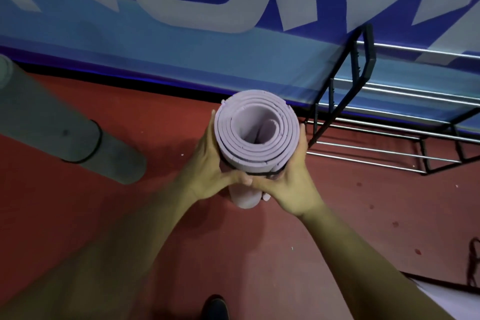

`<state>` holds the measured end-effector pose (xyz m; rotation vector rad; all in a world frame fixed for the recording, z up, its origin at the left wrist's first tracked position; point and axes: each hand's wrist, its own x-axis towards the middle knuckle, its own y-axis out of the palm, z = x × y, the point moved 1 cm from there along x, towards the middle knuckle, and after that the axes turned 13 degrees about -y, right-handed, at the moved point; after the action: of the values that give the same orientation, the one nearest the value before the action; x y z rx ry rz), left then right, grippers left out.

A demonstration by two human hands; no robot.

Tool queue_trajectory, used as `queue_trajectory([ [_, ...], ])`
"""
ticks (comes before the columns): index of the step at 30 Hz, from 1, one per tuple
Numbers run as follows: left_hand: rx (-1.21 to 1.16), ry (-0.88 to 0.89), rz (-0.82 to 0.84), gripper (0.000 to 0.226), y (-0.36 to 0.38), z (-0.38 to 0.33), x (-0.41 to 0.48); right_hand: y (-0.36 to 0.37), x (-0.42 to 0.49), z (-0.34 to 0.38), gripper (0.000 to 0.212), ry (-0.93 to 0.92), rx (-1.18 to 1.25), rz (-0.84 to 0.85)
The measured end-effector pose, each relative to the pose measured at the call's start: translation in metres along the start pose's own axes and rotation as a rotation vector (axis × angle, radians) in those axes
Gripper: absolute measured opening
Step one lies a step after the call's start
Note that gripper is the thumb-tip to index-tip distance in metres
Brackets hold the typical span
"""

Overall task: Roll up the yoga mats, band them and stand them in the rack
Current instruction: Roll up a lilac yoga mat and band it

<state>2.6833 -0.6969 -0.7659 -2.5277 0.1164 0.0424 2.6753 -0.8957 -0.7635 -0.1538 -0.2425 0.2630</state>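
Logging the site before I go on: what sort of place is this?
Likely a gym or sports hall: red floor, big-lettered blue wall banner, a metal rack, a rolled purple mat and a grey mat.

The person's forearms are bare along all their visible length, and the left hand (207,166) and right hand (288,184) are ungloved. At the bottom edge shows one dark, rounded shoe toe (215,306), dim and blurred, perhaps a trainer.
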Motion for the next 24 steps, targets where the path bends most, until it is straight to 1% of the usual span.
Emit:
queue_trajectory([
  [2,-0.018,-0.008,-0.013,0.134,0.001,-0.002,-0.003,-0.003,-0.002,-0.006,0.141,-0.022,0.005,0.048],
  [4,-0.035,-0.002,-0.054,0.131,0.004,0.0,-0.006,-0.006,-0.007,-0.007,0.13,-0.037,-0.016,0.062],
  [6,-0.049,0.018,-0.088,0.128,0.006,0.0,-0.005,-0.011,-0.007,-0.008,0.115,-0.071,-0.016,0.024],
  [8,-0.078,-0.003,-0.124,0.124,0.012,0.002,-0.004,-0.011,-0.004,-0.011,0.109,-0.079,-0.023,-0.004],
  [11,-0.111,-0.047,-0.164,0.124,0.023,0.01,-0.003,-0.011,-0.006,-0.023,0.111,-0.076,-0.065,-0.003],
  [14,-0.112,0.011,-0.135,0.111,0.033,0.024,-0.002,-0.011,-0.009,-0.036,0.12,-0.11,-0.077,0.005],
  [16,-0.204,0.06,-0.157,0.125,0.039,0.028,0.001,-0.012,-0.008,-0.039,0.131,-0.158,-0.063,-0.045],
  [17,-0.28,0.071,-0.188,0.134,0.039,0.025,0.004,-0.011,-0.005,-0.038,0.131,-0.184,-0.071,-0.079],
  [18,-0.346,0.081,-0.226,0.138,0.04,0.021,0.005,-0.009,-0.002,-0.04,0.124,-0.207,-0.082,-0.106],
  [19,-0.395,0.094,-0.256,0.137,0.042,0.019,0.007,-0.007,0.0,-0.043,0.112,-0.236,-0.08,-0.119],
  [21,-0.463,0.127,-0.297,0.131,0.048,0.025,0.01,-0.001,0.0,-0.052,0.092,-0.254,-0.05,-0.145],
  [22,-0.476,0.13,-0.319,0.129,0.052,0.031,0.012,0.002,-0.001,-0.058,0.089,-0.252,-0.027,-0.16],
  [24,-0.475,0.121,-0.366,0.127,0.06,0.048,0.017,0.007,-0.002,-0.07,0.093,-0.267,-0.014,-0.177],
])
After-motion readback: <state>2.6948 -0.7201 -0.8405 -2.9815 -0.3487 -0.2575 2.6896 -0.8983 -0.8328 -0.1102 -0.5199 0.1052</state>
